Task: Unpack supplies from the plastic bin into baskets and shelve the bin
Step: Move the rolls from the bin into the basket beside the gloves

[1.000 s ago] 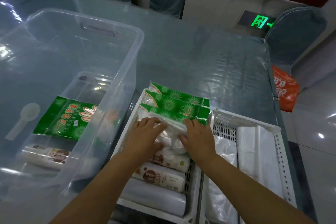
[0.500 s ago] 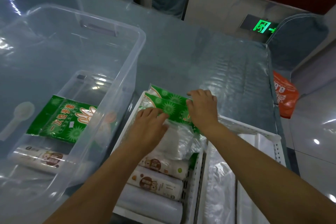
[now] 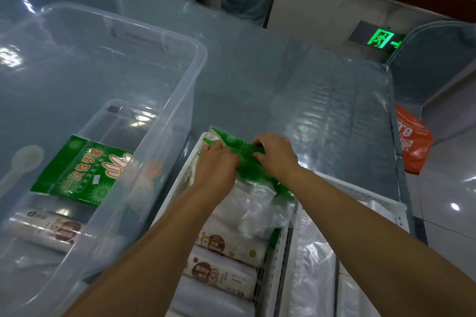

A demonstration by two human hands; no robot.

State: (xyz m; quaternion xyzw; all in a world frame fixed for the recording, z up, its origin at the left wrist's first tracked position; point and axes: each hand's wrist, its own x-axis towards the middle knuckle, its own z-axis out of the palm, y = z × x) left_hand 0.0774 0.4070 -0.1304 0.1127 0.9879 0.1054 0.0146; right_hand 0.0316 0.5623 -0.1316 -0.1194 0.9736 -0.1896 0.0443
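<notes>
Over at the left edge of the table (image 3: 296, 80), the clear plastic bin (image 3: 180, 90) is sitting with a few supplies still lying flat on its floor: a pale spoon (image 3: 24, 162) by the left wall, a green glove packet (image 3: 82, 170) lying slantwise with its long axis running from near-left to far-right, and a wrapped roll (image 3: 46, 226) lying crosswise at the near end. So the unpacking looks only partly done. Just to the right of the bin, the white basket (image 3: 273, 260) is filling up, with printed rolls (image 3: 226, 242) lying crosswise in a row at its near end, presumably to pack them snugly. At the basket's far end the person is working on the green packets (image 3: 244, 159), which are standing on edge with their long axis running left to right. The left hand (image 3: 216, 165) is curling its fingers onto their left end, while the right hand (image 3: 275, 154) is gripping the top edge with bent fingers, apparently squaring the stack against the far wall. A second basket (image 3: 386, 211) is standing alongside, toward the table's right edge, holding clear bags.
</notes>
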